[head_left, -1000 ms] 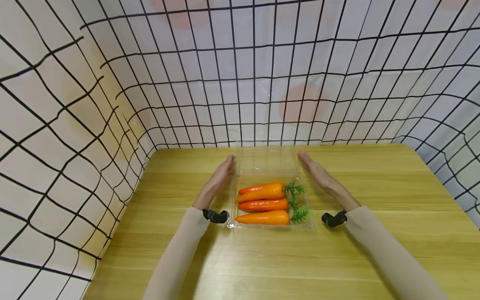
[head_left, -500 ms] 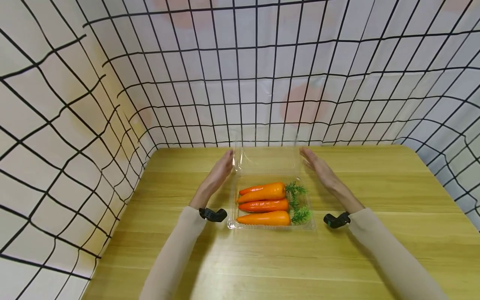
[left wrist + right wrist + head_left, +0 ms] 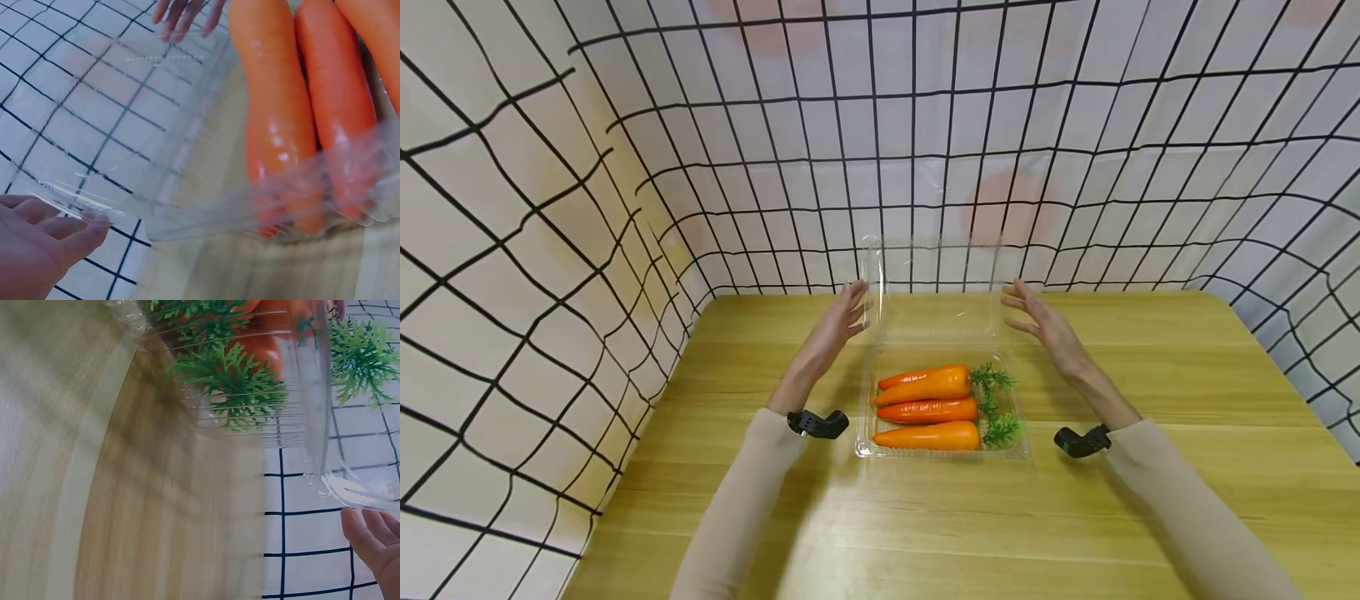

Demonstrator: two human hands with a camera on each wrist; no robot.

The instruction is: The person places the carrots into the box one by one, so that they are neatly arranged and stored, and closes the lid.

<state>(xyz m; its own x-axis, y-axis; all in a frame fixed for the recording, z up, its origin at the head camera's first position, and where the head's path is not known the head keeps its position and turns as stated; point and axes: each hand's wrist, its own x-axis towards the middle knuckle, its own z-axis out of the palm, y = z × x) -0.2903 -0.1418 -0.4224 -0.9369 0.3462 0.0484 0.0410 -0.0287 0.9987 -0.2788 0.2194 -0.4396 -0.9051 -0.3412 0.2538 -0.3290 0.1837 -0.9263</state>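
A clear plastic clamshell box [image 3: 943,453] sits on the table, holding several orange carrots [image 3: 928,410] whose leafy green tops [image 3: 996,425] lie to the right. Its lid [image 3: 937,292] stands raised at the back, tilted away. Beside the lid's left edge is my left hand [image 3: 832,327], fingers extended and slightly spread; in the left wrist view its fingertips are right at the lid's edge [image 3: 81,209]. On the opposite side my right hand [image 3: 1051,332] has its fingers spread, and the right wrist view shows its fingertips [image 3: 355,525] at a lid corner [image 3: 365,490].
A wood-grain table [image 3: 940,525] carries the box. Black wire grid panels [image 3: 910,154] enclose the back and both sides, with the back panel close behind the lid. Each wrist wears a small black camera [image 3: 818,424].
The lid has swung upward from lying almost flat behind the box. Both hands have risen with it, and their fingers have spread apart. Carrots and box base stay put.
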